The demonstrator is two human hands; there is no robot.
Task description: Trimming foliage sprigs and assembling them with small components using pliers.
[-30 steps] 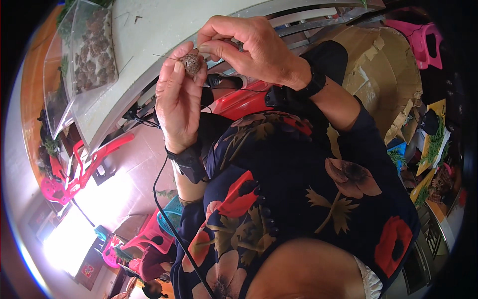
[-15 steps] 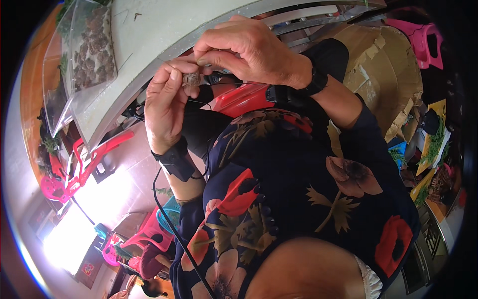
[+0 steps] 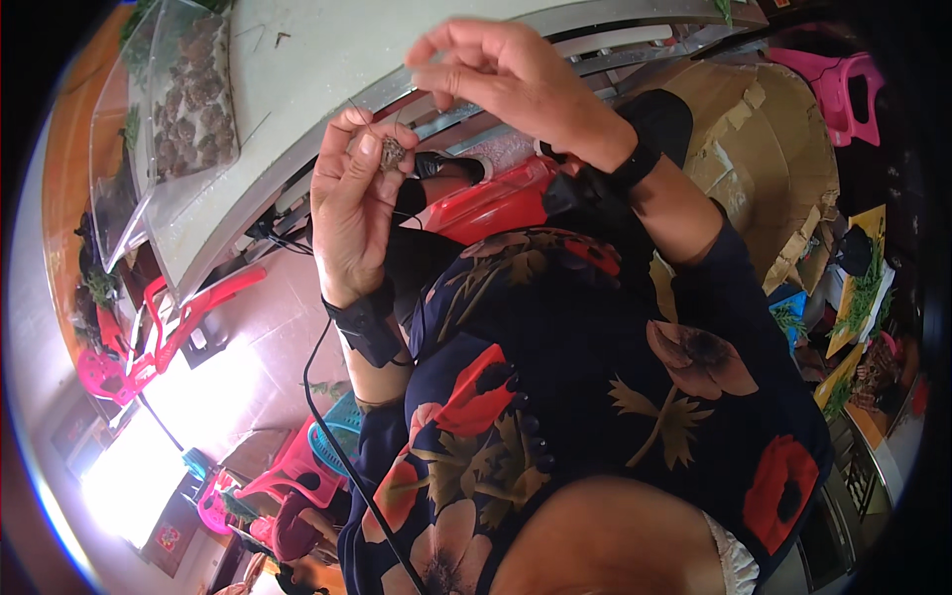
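Observation:
My left hand [image 3: 350, 218] pinches a small brown pine cone [image 3: 393, 154] between thumb and fingers, just off the edge of the white table [image 3: 327, 50]. Thin dark wire ends stick up from the cone past the fingertips. My right hand [image 3: 531, 94] is raised above and to the right of the cone, apart from it. Its thumb and fingers are loosely spread, slightly smeared by motion, and nothing shows in them. On the table at the left, a clear plastic box [image 3: 114, 169] holds several similar brown cones [image 3: 193, 109].
A few thin wire pieces [image 3: 260, 124] lie on the tabletop. Below its edge is a red plastic stool [image 3: 491, 203]. A large cardboard piece [image 3: 764, 169] and a pink stool [image 3: 843, 94] are at the right. Another person [image 3: 302, 531] sits at the lower left.
My right hand has left the cone, moving up and right, and its fingers have spread. My left hand has shifted slightly right, still pinching the cone, whose wire ends now show.

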